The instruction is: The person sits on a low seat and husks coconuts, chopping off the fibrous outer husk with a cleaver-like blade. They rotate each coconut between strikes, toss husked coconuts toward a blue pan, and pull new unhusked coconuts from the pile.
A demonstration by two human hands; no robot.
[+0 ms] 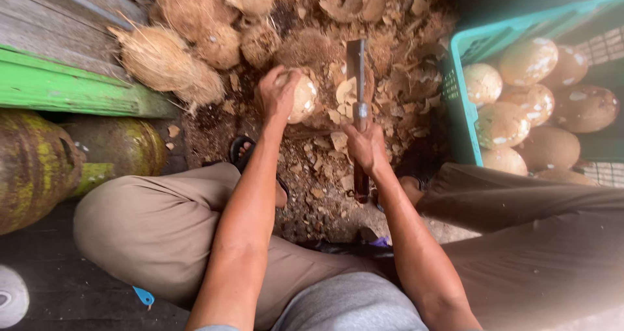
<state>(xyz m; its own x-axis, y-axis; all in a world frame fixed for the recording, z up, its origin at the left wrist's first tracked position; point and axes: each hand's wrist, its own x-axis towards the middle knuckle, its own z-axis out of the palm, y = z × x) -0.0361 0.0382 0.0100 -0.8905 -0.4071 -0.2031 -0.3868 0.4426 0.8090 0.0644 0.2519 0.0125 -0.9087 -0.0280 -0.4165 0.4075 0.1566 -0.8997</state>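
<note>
Your left hand (276, 92) is wrapped over a pale, half-peeled coconut (301, 97), fingers closed on its top, pressing it down on a low block (311, 120) in the middle of the chip pile. Your right hand (368, 148) is clenched tight round the handle of a cleaver (357, 90). The blade points straight away from you, flat and upright, just right of the coconut and not quite touching it from what shows here.

Brown husk chips (396, 51) lie all over the ground around the block. Up at the top left sits a heap of hairy, unpeeled coconuts (170, 61), right beside a green plank (65, 87). On your right a teal crate (463, 97) holds a load of peeled coconuts (520, 120), smooth and tan with white patches, well apart from the one in your grip.

At far left two worn green gas cylinders (39, 162) lie on their sides. Your knees spread wide to both sides, and a sandalled foot (244, 150) shows just below your left wrist, near the block.
</note>
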